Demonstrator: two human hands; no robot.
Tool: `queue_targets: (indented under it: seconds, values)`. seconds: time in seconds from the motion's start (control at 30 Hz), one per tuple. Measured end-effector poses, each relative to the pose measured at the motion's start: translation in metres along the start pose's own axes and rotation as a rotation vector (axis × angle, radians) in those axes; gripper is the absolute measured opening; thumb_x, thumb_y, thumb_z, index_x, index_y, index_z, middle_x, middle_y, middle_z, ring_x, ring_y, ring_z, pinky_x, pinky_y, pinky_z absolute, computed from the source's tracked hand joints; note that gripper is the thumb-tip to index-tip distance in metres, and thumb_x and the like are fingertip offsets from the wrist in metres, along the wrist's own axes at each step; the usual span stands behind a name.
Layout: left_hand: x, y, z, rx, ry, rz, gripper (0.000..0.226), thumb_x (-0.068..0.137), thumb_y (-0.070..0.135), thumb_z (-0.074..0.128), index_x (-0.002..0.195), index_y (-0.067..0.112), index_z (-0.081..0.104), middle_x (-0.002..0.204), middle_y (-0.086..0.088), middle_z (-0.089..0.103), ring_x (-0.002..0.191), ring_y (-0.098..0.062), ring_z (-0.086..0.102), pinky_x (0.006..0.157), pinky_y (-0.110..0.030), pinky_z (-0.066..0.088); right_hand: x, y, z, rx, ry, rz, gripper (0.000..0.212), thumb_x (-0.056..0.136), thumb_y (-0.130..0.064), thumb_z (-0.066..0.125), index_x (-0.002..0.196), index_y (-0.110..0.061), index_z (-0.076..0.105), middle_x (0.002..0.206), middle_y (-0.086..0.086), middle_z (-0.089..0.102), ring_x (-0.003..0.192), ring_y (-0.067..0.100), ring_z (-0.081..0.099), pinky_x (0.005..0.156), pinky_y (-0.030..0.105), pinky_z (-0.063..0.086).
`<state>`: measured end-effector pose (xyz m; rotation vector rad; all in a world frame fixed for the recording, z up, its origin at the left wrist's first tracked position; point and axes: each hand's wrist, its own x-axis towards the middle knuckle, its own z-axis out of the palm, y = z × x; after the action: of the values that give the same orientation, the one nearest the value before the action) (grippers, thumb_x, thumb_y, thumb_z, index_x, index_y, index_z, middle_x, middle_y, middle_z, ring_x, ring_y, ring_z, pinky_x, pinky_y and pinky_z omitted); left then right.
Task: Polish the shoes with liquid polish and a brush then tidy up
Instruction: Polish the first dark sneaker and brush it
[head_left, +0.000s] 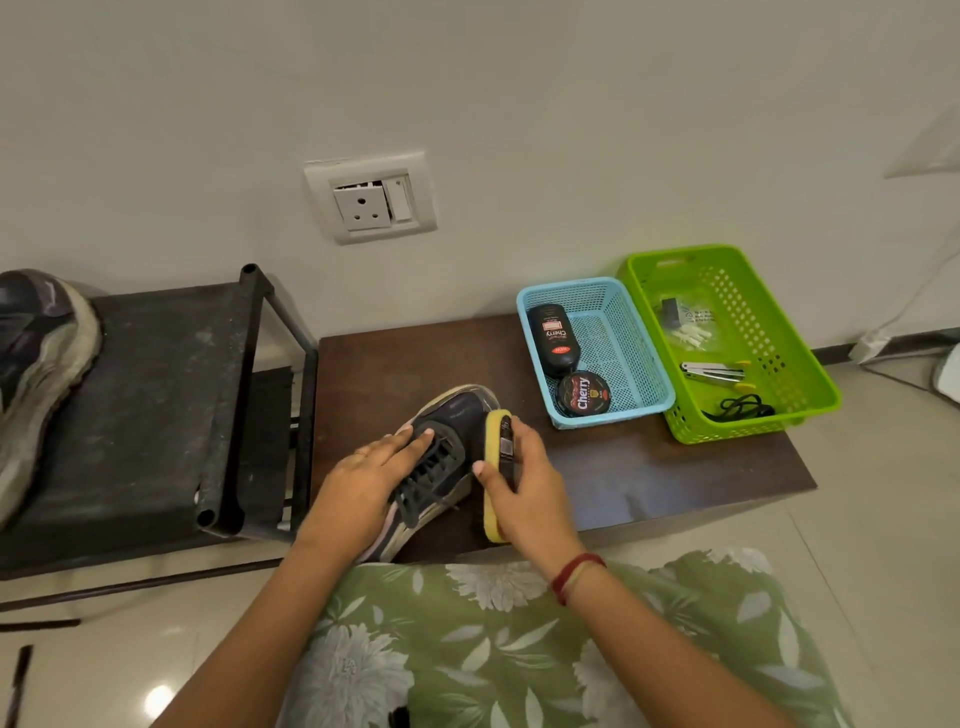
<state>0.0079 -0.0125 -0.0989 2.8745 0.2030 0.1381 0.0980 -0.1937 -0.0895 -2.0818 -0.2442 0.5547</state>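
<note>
Your left hand (363, 483) lies flat-fingered on the laces of the dark shoe (457, 410), by the near edge of the table (649, 467). Your right hand (524, 488) grips the yellow brush (496, 431) against the shoe's right side. Hard strokes could slide the lightly pinned shoe off that edge.

shoes (457, 413) (36, 353) 2 | baskets (636, 345) (769, 338) 2 | brush (497, 441) 1 | polish bottle (555, 338) 1 | polish tin (583, 393) 1

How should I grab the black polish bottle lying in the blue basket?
Probably from above, pinching across the middle of the bottle. It lies flat by the left wall of the blue basket, and the round tin crowds its near end.
</note>
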Motion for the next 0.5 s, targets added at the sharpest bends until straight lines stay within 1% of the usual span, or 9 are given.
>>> queue_targets:
  seconds: [0.03,0.07,0.13,0.2,0.27,0.37,0.43,0.5]
  values:
    - [0.0,-0.001,0.001,-0.004,0.0,-0.004,0.087,0.06,-0.017,0.069,0.136,0.02,0.051,0.13,-0.013,0.059,0.108,-0.036,0.063,0.081,-0.044,0.055,-0.001,0.0,0.004,-0.007,-0.035,0.0,0.055,0.087,-0.029,0.065,0.135,-0.024,0.038,0.125,-0.007,0.054,0.113,0.012,0.053,0.096,0.032,0.045]
    - [0.001,-0.001,0.001,-0.011,-0.007,-0.007,0.086,0.061,-0.017,0.067,0.136,0.019,0.051,0.13,-0.013,0.059,0.109,-0.036,0.063,0.082,-0.045,0.054,-0.001,0.0,0.007,-0.006,-0.065,0.042,0.051,0.086,-0.027,0.066,0.13,-0.023,0.039,0.122,-0.004,0.056,0.111,0.015,0.056,0.094,0.033,0.046]
    - [0.002,-0.001,0.0,-0.032,-0.02,-0.018,0.083,0.064,-0.018,0.062,0.137,0.02,0.05,0.132,-0.013,0.058,0.111,-0.036,0.061,0.085,-0.045,0.053,-0.002,0.001,0.009,0.036,-0.065,0.13,0.047,0.085,-0.024,0.068,0.122,-0.022,0.039,0.116,0.0,0.06,0.107,0.02,0.059,0.092,0.036,0.048]
    - [0.002,-0.002,0.0,-0.042,-0.008,-0.032,0.081,0.065,-0.017,0.062,0.136,0.02,0.051,0.131,-0.013,0.058,0.111,-0.036,0.061,0.085,-0.045,0.053,-0.001,0.0,0.009,0.091,-0.034,0.098,0.045,0.085,-0.025,0.068,0.12,-0.023,0.041,0.112,-0.002,0.06,0.102,0.017,0.059,0.09,0.036,0.049]
    - [0.0,-0.001,0.001,-0.042,-0.017,-0.018,0.081,0.065,-0.016,0.064,0.136,0.02,0.051,0.131,-0.013,0.059,0.112,-0.035,0.061,0.085,-0.044,0.053,0.002,-0.002,0.006,0.109,-0.033,0.067,0.044,0.085,-0.024,0.069,0.119,-0.023,0.041,0.108,-0.005,0.058,0.099,0.015,0.058,0.087,0.033,0.049]
    - [0.002,-0.002,0.002,-0.045,-0.022,-0.018,0.081,0.068,-0.017,0.06,0.138,0.022,0.049,0.133,-0.012,0.057,0.116,-0.034,0.059,0.089,-0.044,0.051,0.013,-0.003,0.0,0.155,-0.01,0.193,0.043,0.086,-0.022,0.068,0.119,-0.02,0.041,0.105,-0.002,0.057,0.101,0.02,0.059,0.089,0.034,0.048]
    - [0.002,-0.002,0.001,-0.049,-0.016,-0.031,0.08,0.068,-0.016,0.061,0.138,0.021,0.05,0.133,-0.012,0.057,0.116,-0.035,0.059,0.09,-0.044,0.051,0.012,-0.005,0.0,0.242,0.023,0.253,0.041,0.088,-0.024,0.066,0.12,-0.018,0.041,0.103,-0.003,0.056,0.098,0.018,0.057,0.091,0.036,0.048]
    - [0.0,-0.001,0.0,-0.051,-0.017,-0.033,0.078,0.069,-0.015,0.061,0.137,0.021,0.05,0.133,-0.012,0.057,0.116,-0.035,0.059,0.09,-0.045,0.05,0.008,-0.008,0.005,0.221,0.021,0.194,0.038,0.088,-0.024,0.066,0.117,-0.021,0.041,0.1,-0.007,0.056,0.096,0.018,0.058,0.09,0.039,0.05]
